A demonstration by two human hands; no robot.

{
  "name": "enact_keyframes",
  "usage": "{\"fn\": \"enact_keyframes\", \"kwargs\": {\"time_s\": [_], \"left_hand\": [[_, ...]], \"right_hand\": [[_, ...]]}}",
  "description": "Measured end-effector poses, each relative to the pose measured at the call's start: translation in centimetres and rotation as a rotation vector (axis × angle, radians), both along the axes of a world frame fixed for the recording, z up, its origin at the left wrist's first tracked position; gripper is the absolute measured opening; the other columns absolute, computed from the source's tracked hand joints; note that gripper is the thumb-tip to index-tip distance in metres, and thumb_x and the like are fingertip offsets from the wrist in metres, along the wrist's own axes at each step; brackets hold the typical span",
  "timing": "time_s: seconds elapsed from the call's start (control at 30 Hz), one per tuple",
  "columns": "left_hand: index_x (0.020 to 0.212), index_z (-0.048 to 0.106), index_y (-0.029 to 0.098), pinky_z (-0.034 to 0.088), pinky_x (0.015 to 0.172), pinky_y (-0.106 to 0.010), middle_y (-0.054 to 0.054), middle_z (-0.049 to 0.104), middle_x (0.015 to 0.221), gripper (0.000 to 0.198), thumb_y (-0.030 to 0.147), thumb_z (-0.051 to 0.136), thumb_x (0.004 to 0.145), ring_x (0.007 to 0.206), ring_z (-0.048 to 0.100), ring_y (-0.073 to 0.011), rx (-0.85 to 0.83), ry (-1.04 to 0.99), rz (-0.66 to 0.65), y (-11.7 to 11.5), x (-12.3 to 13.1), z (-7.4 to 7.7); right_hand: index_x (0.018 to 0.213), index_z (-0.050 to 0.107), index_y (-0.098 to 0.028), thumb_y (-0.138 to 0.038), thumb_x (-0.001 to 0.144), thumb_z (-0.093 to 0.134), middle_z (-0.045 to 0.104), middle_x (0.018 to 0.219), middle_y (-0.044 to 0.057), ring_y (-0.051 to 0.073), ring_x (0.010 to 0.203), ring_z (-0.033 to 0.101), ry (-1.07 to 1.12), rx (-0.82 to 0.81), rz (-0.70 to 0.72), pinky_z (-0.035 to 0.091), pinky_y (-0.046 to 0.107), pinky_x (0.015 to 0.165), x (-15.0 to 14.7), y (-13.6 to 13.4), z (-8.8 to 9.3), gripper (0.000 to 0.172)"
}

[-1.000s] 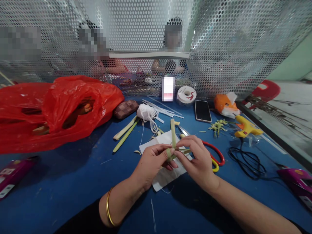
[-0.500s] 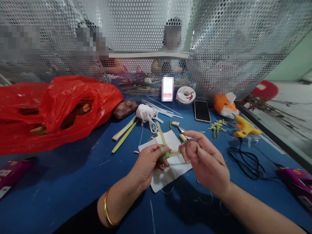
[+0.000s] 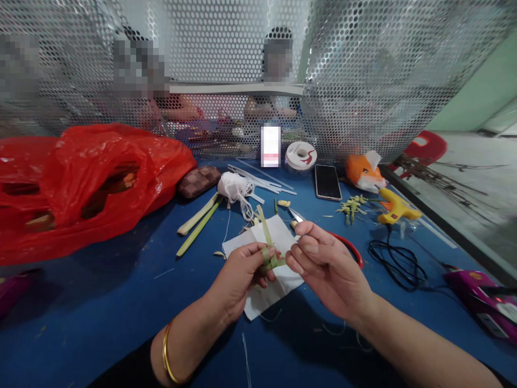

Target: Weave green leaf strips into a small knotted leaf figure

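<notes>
Pinched between the thumb and fingers of my left hand is a folded, woven green leaf strip. One end of that strip stands up and away from me; another runs right to the curled fingers of my right hand, which are closed on it. Both hands are above a sheet of white paper. Scissors with a red handle lie partly hidden behind my right hand, their blades pointing to the far left.
Around the paper are green stalks, white yarn, a brown checked pouch, a ribbon spool, a phone and a yellow glue gun with a black cord. A red plastic bag bulges at left. Behind perforated mesh sit other people.
The view has shifted slightly, so objects sit further left. My right hand has moved closer to my left hand, and the scissors' red handle now shows behind it.
</notes>
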State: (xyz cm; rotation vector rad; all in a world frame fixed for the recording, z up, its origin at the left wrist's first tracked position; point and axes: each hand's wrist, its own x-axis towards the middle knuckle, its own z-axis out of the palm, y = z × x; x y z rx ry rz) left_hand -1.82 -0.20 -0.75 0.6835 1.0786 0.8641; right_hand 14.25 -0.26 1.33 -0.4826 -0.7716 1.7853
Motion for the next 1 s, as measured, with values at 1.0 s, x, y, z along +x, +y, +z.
{"fn": "enact_keyframes", "kwargs": {"time_s": [1.0], "left_hand": [[0.073,0.072,0.014,0.034,0.045,-0.02,-0.004,0.065,0.063,0.019,0.033,0.074,0.076,0.047,0.048,-0.0054,0.006,0.011,0.081,0.4,-0.5,1.2]], "right_hand": [[0.092,0.078,-0.023,-0.042,0.088,0.066,0.076,0.093,0.007,0.024,0.087,0.065,-1.118,0.43,-0.037,0.047,0.039,0.08,4.8,4.5,-0.3,0.022]]}}
